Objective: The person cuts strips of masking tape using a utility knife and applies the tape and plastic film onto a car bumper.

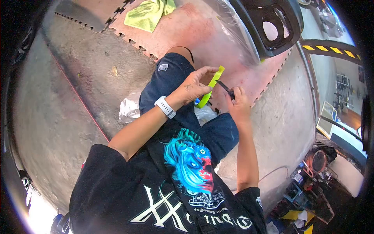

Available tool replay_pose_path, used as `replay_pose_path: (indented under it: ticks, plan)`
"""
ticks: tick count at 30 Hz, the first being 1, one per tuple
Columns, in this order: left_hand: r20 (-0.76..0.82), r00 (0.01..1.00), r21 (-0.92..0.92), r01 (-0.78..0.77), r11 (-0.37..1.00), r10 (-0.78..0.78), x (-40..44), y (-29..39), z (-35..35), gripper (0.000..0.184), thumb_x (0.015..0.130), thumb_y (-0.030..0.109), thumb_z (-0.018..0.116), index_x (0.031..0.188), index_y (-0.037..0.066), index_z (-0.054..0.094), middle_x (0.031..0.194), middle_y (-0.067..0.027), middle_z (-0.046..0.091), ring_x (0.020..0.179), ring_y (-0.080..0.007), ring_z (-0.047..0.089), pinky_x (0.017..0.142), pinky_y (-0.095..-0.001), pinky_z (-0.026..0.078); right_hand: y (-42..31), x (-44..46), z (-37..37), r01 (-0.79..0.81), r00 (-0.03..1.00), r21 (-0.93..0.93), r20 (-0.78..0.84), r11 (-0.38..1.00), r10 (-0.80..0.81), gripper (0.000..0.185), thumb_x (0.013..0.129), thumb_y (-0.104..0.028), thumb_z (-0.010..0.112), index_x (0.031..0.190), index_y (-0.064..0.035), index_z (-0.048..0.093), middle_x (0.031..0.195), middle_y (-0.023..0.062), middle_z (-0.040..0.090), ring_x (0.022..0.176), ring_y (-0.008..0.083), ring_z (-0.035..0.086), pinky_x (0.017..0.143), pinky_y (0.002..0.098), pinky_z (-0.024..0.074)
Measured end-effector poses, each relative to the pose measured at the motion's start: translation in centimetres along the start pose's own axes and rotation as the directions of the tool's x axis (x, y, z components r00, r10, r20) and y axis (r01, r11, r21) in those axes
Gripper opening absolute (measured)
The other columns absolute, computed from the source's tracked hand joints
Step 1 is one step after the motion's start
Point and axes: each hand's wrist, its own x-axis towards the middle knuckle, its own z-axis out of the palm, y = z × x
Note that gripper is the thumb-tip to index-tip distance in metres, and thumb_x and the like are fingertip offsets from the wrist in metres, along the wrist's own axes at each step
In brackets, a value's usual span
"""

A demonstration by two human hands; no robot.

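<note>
Strip (212, 84), lime-green: I see the left hand's grip (194, 85) pinching it. Knife (225, 89), black: clasped in the right hand's grip (239, 104), its tip just beside the strip.

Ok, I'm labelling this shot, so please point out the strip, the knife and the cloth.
Strip (212, 83): head view, midway along its length.
Knife (224, 87): head view, on the dark blade.
Cloth (146, 16): head view, middle of its spread.

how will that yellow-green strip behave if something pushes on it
The yellow-green strip is probably flexible, since its lower end curves. Likely light too: the left hand pinches it. Looking narrow, it might fold if the blade pressed.
</note>
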Motion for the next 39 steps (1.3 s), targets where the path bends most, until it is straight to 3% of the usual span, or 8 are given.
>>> replay_pose_path:
  ticks: [7, 8, 11, 12, 25, 28, 33, 39]
  plan:
    - [-0.067, 0.991, -0.317, -0.13, 0.939, 0.115, 2.4, 1.2, -0.6, 0.086, 0.084, -0.006, 0.065, 0.158, 0.009, 0.025, 0.157, -0.0171, 0.036, 0.1, -0.0267, 0.07, 0.08, -0.0341, 0.062, 6.0, 1.8, 3.0, -0.069, 0.997, -0.187, 0.025, 0.98, 0.075, 0.018, 0.088, -0.014, 0.068, 0.098, -0.0041, 0.058, 0.101, 0.0187, 0.06, 0.088, 0.0458, 0.061, 0.075, 0.0547, 0.0495]
    - [-0.072, 0.991, -0.265, -0.127, 0.956, 0.112, 3.1, 1.4, -1.2, 0.087, 0.085, -0.006, 0.065, 0.159, 0.009, 0.022, 0.154, -0.0171, 0.039, 0.122, -0.0284, 0.06, 0.081, -0.0355, 0.061, 6.9, 1.9, 3.4, -0.067, 0.997, -0.188, 0.036, 0.98, 0.075, 0.018, 0.088, -0.014, 0.068, 0.098, -0.0041, 0.058, 0.101, 0.0187, 0.06, 0.088, 0.0458, 0.061, 0.075, 0.0547, 0.0495]
    - [-0.196, 0.98, -0.061, -0.057, 0.997, 0.044, 6.9, 0.7, -3.0, 0.087, 0.085, -0.007, 0.063, 0.159, 0.008, 0.021, 0.147, -0.0159, 0.046, 0.123, -0.0271, 0.058, 0.08, -0.0355, 0.061, 10.0, 1.8, 5.1, -0.146, 0.984, -0.187, 0.071, 0.971, 0.162, 0.019, 0.088, -0.016, 0.069, 0.098, -0.0037, 0.059, 0.102, 0.0202, 0.06, 0.09, 0.0466, 0.061, 0.076, 0.0545, 0.0497]
    - [-0.248, 0.936, 0.369, -0.147, 0.918, 0.249, 9.2, -1.6, -4.3, 0.086, 0.086, -0.009, 0.06, 0.16, 0.01, 0.021, 0.133, -0.0142, 0.055, 0.107, -0.0238, 0.065, 0.081, -0.0337, 0.059, 11.5, 1.9, 6.2, -0.133, 0.985, -0.203, 0.083, 0.97, 0.153, 0.021, 0.089, -0.016, 0.071, 0.099, -0.0022, 0.059, 0.1, 0.0206, 0.061, 0.092, 0.0458, 0.062, 0.077, 0.0529, 0.0504]
    - [-0.241, 0.838, 0.503, -0.323, 0.802, 0.489, 20.6, -7.6, -6.8, 0.081, 0.086, 0.004, 0.062, 0.158, 0.013, 0.028, 0.114, -0.016, 0.068, 0.103, -0.034, 0.063, 0.091, -0.0421, 0.05, 16.6, 2.1, 12.6, -0.283, 0.921, -0.267, 0.192, 0.921, 0.339, 0.03, 0.086, -0.025, 0.075, 0.106, -0.0049, 0.063, 0.11, 0.0237, 0.063, 0.098, 0.047, 0.063, 0.08, 0.0539, 0.0514]
    - [-0.294, 0.831, 0.605, -0.222, 0.765, 0.473, 20.2, -8.8, -6.6, 0.08, 0.09, 0.02, 0.067, 0.159, 0.012, 0.028, 0.116, -0.0145, 0.071, 0.112, -0.0392, 0.059, 0.1, -0.0497, 0.044, 16.8, 2.5, 13.1, -0.33, 0.906, -0.351, 0.142, 0.876, 0.398, 0.034, 0.084, -0.021, 0.075, 0.111, -0.004, 0.061, 0.121, 0.0241, 0.06, 0.102, 0.0472, 0.062, 0.083, 0.0535, 0.0522]
    - [-0.264, 0.747, 0.925, 0.016, 0.38, 0.61, 17.9, -8.9, -4.8, 0.085, 0.09, 0.029, 0.073, 0.16, 0.012, 0.027, 0.117, -0.0086, 0.074, 0.114, -0.04, 0.062, 0.103, -0.0554, 0.043, 15.1, 3.8, 12.3, -0.372, 0.899, -0.382, 0.079, 0.846, 0.431, 0.048, 0.082, -0.017, 0.077, 0.124, -0.0017, 0.058, 0.129, 0.0252, 0.057, 0.113, 0.0467, 0.059, 0.094, 0.0516, 0.0498]
    - [-0.45, 0.675, 0.858, 0.146, 0.492, 0.584, 16.4, -5.4, -4.0, 0.082, 0.09, 0.028, 0.076, 0.157, 0.011, 0.032, 0.11, -0.0083, 0.076, 0.113, -0.0351, 0.064, 0.102, -0.0532, 0.042, 18.5, 2.2, 15.4, -0.285, 0.948, -0.435, 0.006, 0.854, 0.32, 0.056, 0.082, -0.018, 0.076, 0.131, -0.0024, 0.056, 0.13, 0.0241, 0.057, 0.117, 0.0441, 0.056, 0.098, 0.0509, 0.0463]
